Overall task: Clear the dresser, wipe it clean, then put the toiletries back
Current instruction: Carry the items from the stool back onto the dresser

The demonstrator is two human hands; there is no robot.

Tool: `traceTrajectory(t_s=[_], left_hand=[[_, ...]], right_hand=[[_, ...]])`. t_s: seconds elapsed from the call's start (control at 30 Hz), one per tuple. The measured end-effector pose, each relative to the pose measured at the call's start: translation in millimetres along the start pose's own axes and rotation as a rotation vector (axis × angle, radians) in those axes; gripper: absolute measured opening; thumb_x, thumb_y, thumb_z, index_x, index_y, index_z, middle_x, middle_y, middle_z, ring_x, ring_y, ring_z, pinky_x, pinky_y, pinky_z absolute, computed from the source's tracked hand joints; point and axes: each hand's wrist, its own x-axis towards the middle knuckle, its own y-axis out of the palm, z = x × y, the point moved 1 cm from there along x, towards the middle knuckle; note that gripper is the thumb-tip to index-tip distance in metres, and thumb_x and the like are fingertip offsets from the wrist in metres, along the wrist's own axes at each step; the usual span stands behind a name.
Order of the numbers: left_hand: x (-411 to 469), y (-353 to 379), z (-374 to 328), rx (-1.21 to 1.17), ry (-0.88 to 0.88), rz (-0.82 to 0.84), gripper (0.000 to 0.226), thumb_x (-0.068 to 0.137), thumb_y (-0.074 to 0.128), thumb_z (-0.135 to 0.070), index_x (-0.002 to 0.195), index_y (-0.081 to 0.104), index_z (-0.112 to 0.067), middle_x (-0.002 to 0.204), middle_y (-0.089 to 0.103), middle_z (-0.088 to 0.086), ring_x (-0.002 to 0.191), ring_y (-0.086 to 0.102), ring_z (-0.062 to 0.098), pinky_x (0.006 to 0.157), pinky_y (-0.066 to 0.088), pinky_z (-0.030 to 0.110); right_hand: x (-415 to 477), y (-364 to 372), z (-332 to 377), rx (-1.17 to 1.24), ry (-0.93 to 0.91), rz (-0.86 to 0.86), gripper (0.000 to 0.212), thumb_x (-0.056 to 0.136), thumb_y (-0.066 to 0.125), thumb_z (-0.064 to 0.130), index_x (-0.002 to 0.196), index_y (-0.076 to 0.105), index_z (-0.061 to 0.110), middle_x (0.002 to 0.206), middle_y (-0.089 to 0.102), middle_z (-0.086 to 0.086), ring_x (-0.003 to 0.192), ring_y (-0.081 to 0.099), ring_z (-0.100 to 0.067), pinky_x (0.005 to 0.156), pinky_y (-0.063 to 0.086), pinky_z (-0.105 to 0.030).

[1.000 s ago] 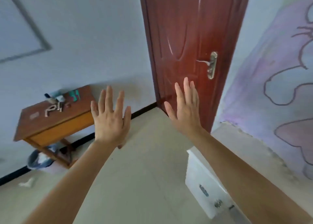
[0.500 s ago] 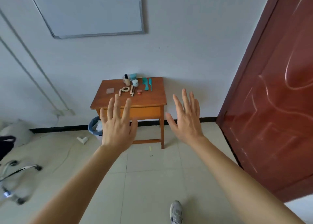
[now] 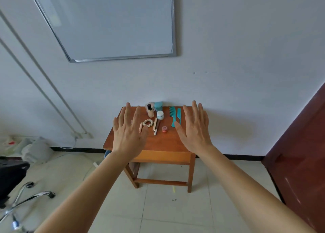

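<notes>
A small wooden dresser [image 3: 162, 145] stands against the white wall ahead. On its top lie two teal combs [image 3: 173, 115], a teal jar [image 3: 158, 106], a white jar [image 3: 160, 115], a foundation bottle [image 3: 150, 110], a beige scrunchie [image 3: 147, 122], slim makeup sticks [image 3: 155, 126] and a small red pot [image 3: 164, 129]. My left hand [image 3: 129, 131] and my right hand [image 3: 194, 127] are held out in the air in front of me, palms away, fingers spread, holding nothing. The left hand hides part of the dresser's left side.
A whiteboard [image 3: 112, 21] hangs on the wall above. A dark red door [image 3: 299, 153] stands at the right. A black office chair [image 3: 15, 185] with chrome legs sits at the lower left, bags [image 3: 33, 149] behind it. A blue bin peeks out under the dresser's left.
My view has swung from the door round to the dresser and come closer to it. Both hands stay raised and spread, and now overlap the dresser top in view.
</notes>
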Motion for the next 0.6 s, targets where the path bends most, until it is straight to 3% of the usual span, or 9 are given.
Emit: traceTrajectory(t_s=[0.3, 0.6], left_hand=[[142, 65, 76, -0.010, -0.035, 0.009, 0.066, 0.100, 0.031, -0.047, 0.155, 0.002, -0.026, 0.163, -0.011, 0.003, 0.150, -0.009, 0.022, 0.121, 0.003, 0.051], [307, 143, 152, 0.091, 0.157, 0.340, 0.069, 0.101, 0.030, -0.049, 0.155, -0.008, -0.026, 0.161, -0.021, 0.006, 0.150, -0.012, 0.025, 0.121, 0.007, 0.051]], right_hand=[[130, 85, 17, -0.041, -0.047, 0.064, 0.067, 0.100, 0.029, 0.058, 0.155, 0.013, 0.024, 0.165, -0.001, -0.013, 0.152, -0.003, -0.032, 0.122, 0.008, -0.049], [267, 167, 1, -0.103, 0.158, 0.155, 0.065, 0.101, 0.040, 0.050, 0.155, 0.014, 0.024, 0.165, 0.002, -0.008, 0.152, -0.002, -0.027, 0.121, 0.012, -0.046]])
